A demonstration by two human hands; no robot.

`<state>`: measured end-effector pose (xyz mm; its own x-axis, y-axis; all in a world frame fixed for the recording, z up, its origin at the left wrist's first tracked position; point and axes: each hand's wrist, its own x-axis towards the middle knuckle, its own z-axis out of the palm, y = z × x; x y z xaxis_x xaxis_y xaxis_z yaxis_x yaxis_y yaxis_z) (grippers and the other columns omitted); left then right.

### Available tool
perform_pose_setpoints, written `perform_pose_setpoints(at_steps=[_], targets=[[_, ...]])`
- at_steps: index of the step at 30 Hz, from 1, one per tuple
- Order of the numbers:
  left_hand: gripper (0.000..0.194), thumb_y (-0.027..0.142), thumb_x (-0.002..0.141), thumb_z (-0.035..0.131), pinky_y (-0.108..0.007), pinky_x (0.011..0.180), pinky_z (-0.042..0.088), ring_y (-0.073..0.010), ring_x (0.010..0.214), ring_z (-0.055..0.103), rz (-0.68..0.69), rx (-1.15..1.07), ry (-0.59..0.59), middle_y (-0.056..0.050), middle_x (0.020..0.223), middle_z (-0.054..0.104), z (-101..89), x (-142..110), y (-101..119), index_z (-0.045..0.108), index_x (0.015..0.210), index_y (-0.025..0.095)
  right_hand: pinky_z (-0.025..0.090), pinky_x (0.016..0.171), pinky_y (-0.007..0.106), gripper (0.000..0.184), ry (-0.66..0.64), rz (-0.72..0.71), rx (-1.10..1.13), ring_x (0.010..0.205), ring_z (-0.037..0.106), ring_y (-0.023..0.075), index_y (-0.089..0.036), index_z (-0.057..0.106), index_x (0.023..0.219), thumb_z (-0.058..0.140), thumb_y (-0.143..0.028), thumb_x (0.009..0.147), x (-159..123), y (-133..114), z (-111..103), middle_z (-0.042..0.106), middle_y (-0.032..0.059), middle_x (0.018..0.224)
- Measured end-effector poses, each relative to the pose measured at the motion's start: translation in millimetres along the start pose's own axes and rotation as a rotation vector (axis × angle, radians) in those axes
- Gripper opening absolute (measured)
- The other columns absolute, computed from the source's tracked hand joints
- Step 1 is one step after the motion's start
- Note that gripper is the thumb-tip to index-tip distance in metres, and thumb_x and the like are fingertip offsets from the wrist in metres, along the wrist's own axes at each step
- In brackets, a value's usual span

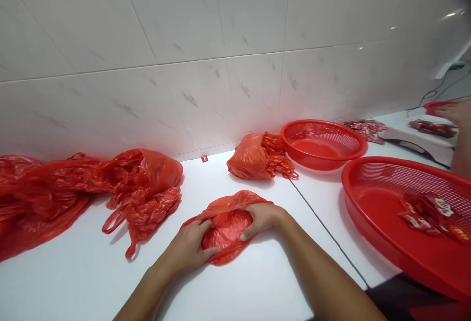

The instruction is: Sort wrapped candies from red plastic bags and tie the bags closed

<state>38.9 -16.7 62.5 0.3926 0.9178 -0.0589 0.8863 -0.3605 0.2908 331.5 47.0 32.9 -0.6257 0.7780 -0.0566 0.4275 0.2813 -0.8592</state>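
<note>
Well, left hand [187, 250] and right hand [263, 220] grip a red plastic bag [228, 230] near the white counter's seam [329, 235]

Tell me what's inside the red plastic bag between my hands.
Inside the red plastic bag, only its own crumpled red plastic shows, in the opening between your left hand and right hand. Anything deeper is covered by those folds and your hands.
</note>
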Motion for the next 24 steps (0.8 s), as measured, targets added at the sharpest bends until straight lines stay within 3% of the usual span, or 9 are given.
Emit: perform_pose_setpoints(at_steps=[3, 6, 11, 16, 20, 24], targets=[[0.028, 0.026, 0.074, 0.073, -0.039, 0.090, 0.056, -0.0319, 0.108, 0.071, 0.119, -0.050, -0.038, -0.010, 0.127, 0.074, -5.3, -2, 5, 0.074, 0.101, 0.024, 0.043, 0.119, 0.043, 0.075, -0.193, -0.019, 0.172, 0.145, 0.054, 0.0306, -0.035, 0.061, 0.152, 0.086, -0.040, 0.081, -7, -1, -10, 0.061, 0.0025, 0.155], [0.034, 0.020, 0.068, 0.074, -0.039, 0.086, 0.056, -0.0292, 0.099, 0.071, 0.194, -0.059, -0.084, -0.007, 0.113, 0.075, -5.9, -6, 6, 0.071, 0.101, 0.024, 0.037, 0.124, 0.044, 0.065, -0.272, 0.011, 0.308, 0.152, 0.047, 0.0291, -0.033, 0.059, 0.154, 0.075, -0.039, 0.092, -13, -2, -12, 0.055, 0.0027, 0.161], [0.078, 0.019, 0.070, 0.076, -0.046, 0.104, 0.055, -0.0343, 0.125, 0.066, 0.159, -0.070, -0.018, -0.009, 0.145, 0.063, -0.3, -17, 0, 0.059, 0.145, 0.030, 0.046, 0.116, 0.047, 0.058, -0.038, 0.143, 0.075, 0.138, 0.059, 0.0320, -0.033, 0.065, 0.148, 0.074, -0.041, 0.091, -11, 6, -4, 0.063, 0.0058, 0.152], [0.089, 0.017, 0.070, 0.078, -0.047, 0.116, 0.050, -0.0327, 0.138, 0.059, 0.271, -0.091, -0.016, -0.004, 0.165, 0.045, 9.3, -18, -2, 0.053, 0.153, 0.039, 0.057, 0.092, 0.040, 0.058, 0.041, 0.090, 0.027, 0.106, 0.071, 0.0282, -0.023, 0.070, 0.139, 0.079, -0.040, 0.084, -5, 23, -11, 0.073, 0.0095, 0.129], [0.100, 0.023, 0.067, 0.086, -0.054, 0.122, 0.045, -0.0376, 0.145, 0.051, 0.238, -0.079, 0.034, -0.006, 0.165, 0.046, 22.3, -9, -7, 0.048, 0.158, 0.037, 0.055, 0.103, 0.045, 0.072, 0.014, 0.117, 0.002, 0.121, 0.067, 0.0334, -0.024, 0.065, 0.146, 0.084, -0.044, 0.079, -4, 20, -13, 0.067, 0.0108, 0.143], [0.096, 0.028, 0.067, 0.088, -0.056, 0.122, 0.043, -0.0383, 0.144, 0.052, 0.262, -0.095, 0.059, -0.010, 0.160, 0.052, 30.1, 3, -16, 0.052, 0.156, 0.032, 0.045, 0.118, 0.054, 0.079, 0.007, 0.249, -0.133, 0.142, 0.054, 0.0414, -0.027, 0.062, 0.152, 0.084, -0.047, 0.079, -24, -14, 3, 0.055, 0.0102, 0.159]])
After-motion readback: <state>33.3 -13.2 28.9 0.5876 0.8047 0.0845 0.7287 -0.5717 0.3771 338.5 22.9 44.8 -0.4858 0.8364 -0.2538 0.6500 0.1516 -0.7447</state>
